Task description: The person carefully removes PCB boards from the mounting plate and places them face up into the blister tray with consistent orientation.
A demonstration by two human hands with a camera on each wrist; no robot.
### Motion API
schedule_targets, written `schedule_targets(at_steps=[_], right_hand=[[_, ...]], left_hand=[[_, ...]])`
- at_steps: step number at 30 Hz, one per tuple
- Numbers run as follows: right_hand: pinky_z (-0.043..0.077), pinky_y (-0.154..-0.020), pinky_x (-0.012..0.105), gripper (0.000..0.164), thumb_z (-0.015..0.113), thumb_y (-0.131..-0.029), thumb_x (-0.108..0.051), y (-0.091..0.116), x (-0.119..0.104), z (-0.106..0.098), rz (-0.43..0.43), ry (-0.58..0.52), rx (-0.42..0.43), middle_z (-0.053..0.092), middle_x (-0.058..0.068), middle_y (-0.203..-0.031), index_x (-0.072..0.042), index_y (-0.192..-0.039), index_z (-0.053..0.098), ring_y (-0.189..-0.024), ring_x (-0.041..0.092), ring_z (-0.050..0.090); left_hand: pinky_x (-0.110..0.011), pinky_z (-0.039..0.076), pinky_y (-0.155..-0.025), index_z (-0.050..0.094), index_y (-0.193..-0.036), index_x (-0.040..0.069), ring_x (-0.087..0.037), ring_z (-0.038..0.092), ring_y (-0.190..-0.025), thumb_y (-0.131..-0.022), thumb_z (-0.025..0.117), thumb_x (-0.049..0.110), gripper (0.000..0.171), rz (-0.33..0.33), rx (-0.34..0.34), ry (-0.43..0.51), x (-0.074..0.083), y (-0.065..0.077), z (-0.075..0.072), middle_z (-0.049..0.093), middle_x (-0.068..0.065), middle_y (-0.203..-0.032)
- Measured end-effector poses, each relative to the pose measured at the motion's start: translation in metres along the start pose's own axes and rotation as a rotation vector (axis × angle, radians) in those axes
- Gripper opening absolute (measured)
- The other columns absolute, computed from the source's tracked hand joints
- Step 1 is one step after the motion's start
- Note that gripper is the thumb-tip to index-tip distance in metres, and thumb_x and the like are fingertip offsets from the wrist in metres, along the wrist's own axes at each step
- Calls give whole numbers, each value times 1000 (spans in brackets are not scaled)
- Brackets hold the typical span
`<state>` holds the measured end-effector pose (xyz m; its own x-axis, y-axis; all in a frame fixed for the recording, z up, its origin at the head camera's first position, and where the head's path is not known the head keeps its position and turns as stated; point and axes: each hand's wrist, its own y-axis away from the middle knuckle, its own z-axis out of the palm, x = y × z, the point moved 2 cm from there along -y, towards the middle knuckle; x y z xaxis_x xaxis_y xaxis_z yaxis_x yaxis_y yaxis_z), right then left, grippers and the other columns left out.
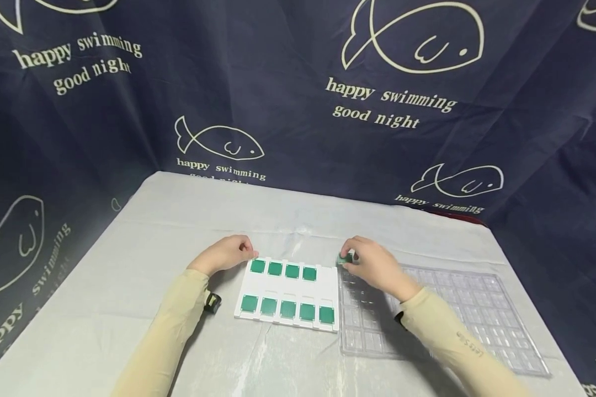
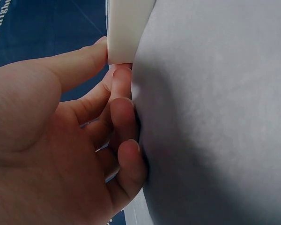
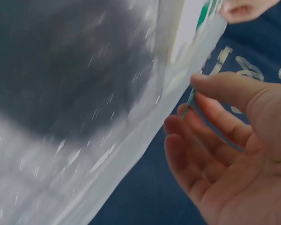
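At the far left corner of a white tray (image 1: 280, 285), my left hand (image 1: 225, 255) holds the edge between thumb and fingers. The left wrist view shows the thumb against one face of the white tray (image 2: 129, 33), with fingertips by its end. Green square circuit boards lie in two rows in it: a far row ending with one board (image 1: 309, 273), and a near row ending with another (image 1: 326, 315). My right hand (image 1: 374, 266) pinches a small green circuit board (image 1: 345, 258) above the clear tray's far left corner. Edge-on, that thin board (image 3: 188, 105) shows between thumb and fingers.
A clear plastic tray (image 1: 482, 303) with many compartments lies right of the white one, close to its side. A pale cloth (image 1: 179, 209) covers the table. Dark blue printed curtains (image 1: 298, 82) hang behind and at the sides.
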<state>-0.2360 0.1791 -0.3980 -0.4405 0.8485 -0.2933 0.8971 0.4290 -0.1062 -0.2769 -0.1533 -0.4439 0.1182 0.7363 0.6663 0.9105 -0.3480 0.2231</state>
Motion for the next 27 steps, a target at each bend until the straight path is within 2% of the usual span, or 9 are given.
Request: schedule_targets(at_steps=[4, 9, 13, 18, 27], right_hand=[[52, -74, 35, 18, 83, -83, -14, 1, 20, -3, -5, 32, -1, 68, -2, -94, -16, -91, 66, -83, 17, 64], [50, -73, 31, 19, 84, -83, -18, 10, 33, 8, -20, 28, -46, 66, -8, -90, -19, -89, 65, -81, 13, 61], [50, -74, 31, 18, 83, -84, -20, 13, 34, 17, -58, 24, -70, 67, -8, -95, -20, -93, 67, -81, 11, 56], [51, -75, 33, 20, 84, -84, -21, 12, 35, 18, -93, 67, -55, 68, -5, -100, -18, -97, 69, -82, 11, 57], [49, -75, 32, 16, 80, -87, -21, 7, 35, 16, -102, 79, -65, 65, -5, -95, -18, -99, 69, -81, 9, 52]], left_hand=[[-33, 44, -81, 64, -95, 11, -20, 56, -92, -101, 62, 29, 19, -8, -5, -1, 1, 0, -1, 66, -5, -100], [-32, 43, -77, 63, -93, 11, -20, 55, -89, -100, 63, 29, 20, -3, -23, 5, 1, 2, 3, 66, -5, -100], [-31, 42, -74, 63, -93, 11, -20, 55, -87, -100, 63, 30, 20, -19, -21, 1, -2, 2, 5, 65, -5, -99], [-32, 43, -76, 64, -95, 11, -20, 55, -89, -100, 63, 32, 21, -11, -10, -8, -1, -2, 5, 66, -5, -100], [-31, 41, -75, 62, -93, 12, -20, 55, -88, -100, 63, 31, 21, -28, 1, -18, 2, 0, 1, 64, -5, -98]])
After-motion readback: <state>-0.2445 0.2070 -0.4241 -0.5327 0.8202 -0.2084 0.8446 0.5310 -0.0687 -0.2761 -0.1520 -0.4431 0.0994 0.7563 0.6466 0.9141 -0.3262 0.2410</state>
